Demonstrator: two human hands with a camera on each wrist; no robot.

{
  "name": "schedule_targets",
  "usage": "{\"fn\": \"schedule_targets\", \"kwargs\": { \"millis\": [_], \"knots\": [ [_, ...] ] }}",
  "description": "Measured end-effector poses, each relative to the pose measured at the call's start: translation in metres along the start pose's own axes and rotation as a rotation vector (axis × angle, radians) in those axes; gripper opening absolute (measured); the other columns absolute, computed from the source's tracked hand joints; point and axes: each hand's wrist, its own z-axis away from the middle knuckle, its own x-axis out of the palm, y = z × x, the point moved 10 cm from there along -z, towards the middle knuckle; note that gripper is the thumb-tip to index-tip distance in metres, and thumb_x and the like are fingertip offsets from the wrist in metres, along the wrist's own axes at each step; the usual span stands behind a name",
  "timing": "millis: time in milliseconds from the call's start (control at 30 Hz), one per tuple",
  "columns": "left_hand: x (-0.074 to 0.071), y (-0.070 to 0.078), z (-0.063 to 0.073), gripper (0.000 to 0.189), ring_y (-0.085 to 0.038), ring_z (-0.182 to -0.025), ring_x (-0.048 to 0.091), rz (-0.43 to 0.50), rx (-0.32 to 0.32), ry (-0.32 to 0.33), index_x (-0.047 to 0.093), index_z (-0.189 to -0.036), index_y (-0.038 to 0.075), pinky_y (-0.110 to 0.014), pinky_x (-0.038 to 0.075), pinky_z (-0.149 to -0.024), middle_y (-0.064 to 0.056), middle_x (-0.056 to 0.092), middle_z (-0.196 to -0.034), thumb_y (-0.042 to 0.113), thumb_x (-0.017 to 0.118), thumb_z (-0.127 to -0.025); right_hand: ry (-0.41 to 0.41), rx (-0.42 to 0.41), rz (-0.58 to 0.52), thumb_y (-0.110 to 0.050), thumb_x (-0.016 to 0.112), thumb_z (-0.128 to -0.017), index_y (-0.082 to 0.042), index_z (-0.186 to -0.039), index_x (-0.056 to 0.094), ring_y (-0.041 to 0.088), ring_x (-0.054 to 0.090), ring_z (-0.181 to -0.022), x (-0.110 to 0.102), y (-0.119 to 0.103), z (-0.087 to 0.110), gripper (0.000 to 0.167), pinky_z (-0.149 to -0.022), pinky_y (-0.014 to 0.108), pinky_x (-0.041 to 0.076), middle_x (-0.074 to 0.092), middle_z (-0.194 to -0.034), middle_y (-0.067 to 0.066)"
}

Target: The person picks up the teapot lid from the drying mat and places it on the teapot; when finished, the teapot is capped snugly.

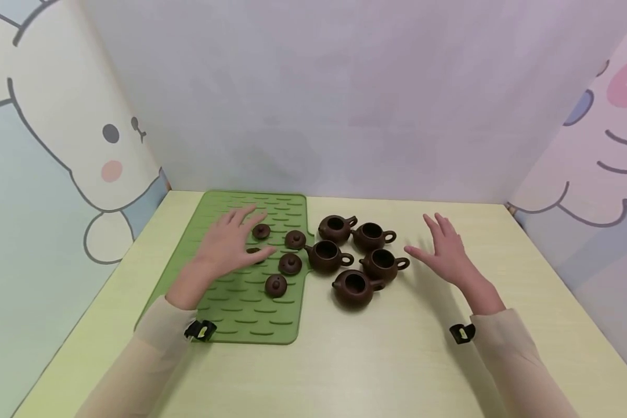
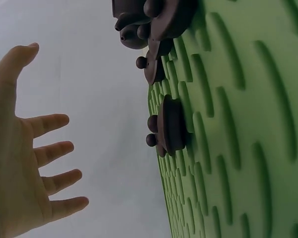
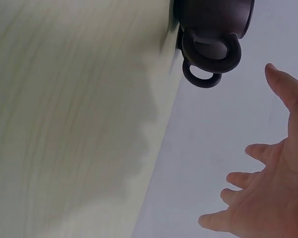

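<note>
My left hand (image 1: 226, 241) hovers over a green mat (image 1: 219, 325), fingers spread and holding nothing. Small dark brown teapot lids with round knobs lie on the mat, among them a front lid (image 1: 276, 285), a middle lid (image 1: 290, 264) and a back lid (image 1: 261, 231). One lid is partly hidden by the left thumb. Right of the mat stand several lidless brown teapots, including a front teapot (image 1: 352, 290) and a right teapot (image 1: 380, 266). My right hand (image 1: 441, 252) is raised just right of them, fingers extended, touching nothing; a teapot handle (image 3: 211, 54) shows in the right wrist view.
The pale wooden table (image 1: 345, 371) runs up to a plain whitish back wall (image 1: 345, 104). Side panels with cartoon figures (image 1: 83, 145) flank it. The teapots stand close together, some at the mat's right edge.
</note>
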Motion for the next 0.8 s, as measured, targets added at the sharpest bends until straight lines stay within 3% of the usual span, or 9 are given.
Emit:
{"fn": "schedule_targets", "kwargs": {
  "millis": [167, 400, 533, 733, 800],
  "knots": [
    [0.006, 0.006, 0.011, 0.086, -0.041, -0.144, 0.037, 0.003, -0.001, -0.029, 0.038, -0.154, 0.023, -0.059, 0.055, -0.087, -0.008, 0.030, -0.162, 0.072, 0.058, -0.086, 0.002, -0.008, -0.052, -0.039, 0.068, -0.093, 0.000, -0.157, 0.018, 0.054, 0.009, -0.148, -0.001, -0.004, 0.006, 0.090, -0.113, 0.074, 0.016, 0.007, -0.162, 0.032],
    [0.016, 0.018, 0.022, 0.083, -0.038, -0.142, 0.040, 0.042, 0.024, -0.055, 0.042, -0.152, 0.024, -0.055, 0.055, -0.087, -0.007, 0.037, -0.159, 0.069, 0.061, -0.085, -0.003, -0.005, -0.077, -0.039, 0.067, -0.094, 0.000, -0.156, 0.021, 0.054, 0.012, -0.147, -0.002, -0.009, 0.013, 0.086, -0.111, 0.074, 0.021, 0.007, -0.162, 0.030],
    [0.022, 0.021, 0.026, 0.083, -0.038, -0.139, 0.043, 0.061, 0.026, -0.072, 0.042, -0.151, 0.025, -0.043, 0.057, -0.066, -0.008, 0.038, -0.157, 0.069, 0.062, -0.084, -0.009, -0.008, -0.088, -0.039, 0.067, -0.094, -0.001, -0.157, 0.021, 0.053, 0.016, -0.147, 0.000, -0.013, 0.016, 0.086, -0.112, 0.073, 0.022, 0.010, -0.162, 0.030],
    [0.028, 0.027, 0.029, 0.081, -0.036, -0.130, 0.052, 0.061, 0.061, -0.066, 0.047, -0.148, 0.022, -0.049, 0.057, -0.082, -0.010, 0.047, -0.147, 0.068, 0.064, -0.083, -0.021, -0.021, -0.101, -0.039, 0.067, -0.095, -0.002, -0.157, 0.022, 0.051, 0.019, -0.147, 0.001, -0.020, 0.021, 0.085, -0.112, 0.071, 0.024, 0.013, -0.161, 0.029],
    [0.030, 0.028, 0.029, 0.079, -0.035, -0.128, 0.052, 0.077, 0.060, -0.076, 0.049, -0.146, 0.022, -0.046, 0.058, -0.076, -0.009, 0.049, -0.144, 0.067, 0.065, -0.083, -0.021, -0.032, -0.106, -0.038, 0.067, -0.095, -0.002, -0.157, 0.023, 0.050, 0.021, -0.147, 0.001, -0.024, 0.023, 0.084, -0.112, 0.071, 0.025, 0.015, -0.161, 0.028]
  ]
}}
